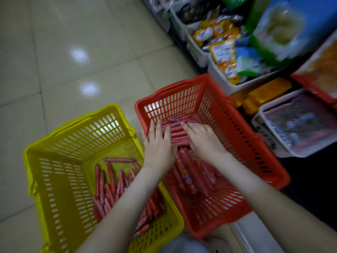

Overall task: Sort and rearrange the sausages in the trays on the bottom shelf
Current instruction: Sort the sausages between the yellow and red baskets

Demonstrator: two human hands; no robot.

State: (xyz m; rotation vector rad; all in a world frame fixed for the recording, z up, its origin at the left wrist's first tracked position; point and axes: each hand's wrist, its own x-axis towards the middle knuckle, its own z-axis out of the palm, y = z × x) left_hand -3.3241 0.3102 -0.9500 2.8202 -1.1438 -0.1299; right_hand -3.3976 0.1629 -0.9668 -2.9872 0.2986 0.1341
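Note:
A red basket (235, 123) stands on the floor beside the shelf, with red sausages (177, 133) laid in a row at its far end and more sausages (191, 172) lying lengthwise nearer me. My left hand (157, 143) and my right hand (201, 137) both reach into it. Their fingers are straight and press flat on the far row of sausages. Left of it a yellow basket (60, 152) holds a loose heap of thinner red sausages (109, 187). My left forearm crosses over that basket's right side.
White trays (198, 55) with snack packets line the bottom shelf at the upper right. A white tray (299, 152) with dark packets sits just right of the red basket. Yellow packs (264, 94) lie between them. Beige floor tiles (73, 52) spread to the left.

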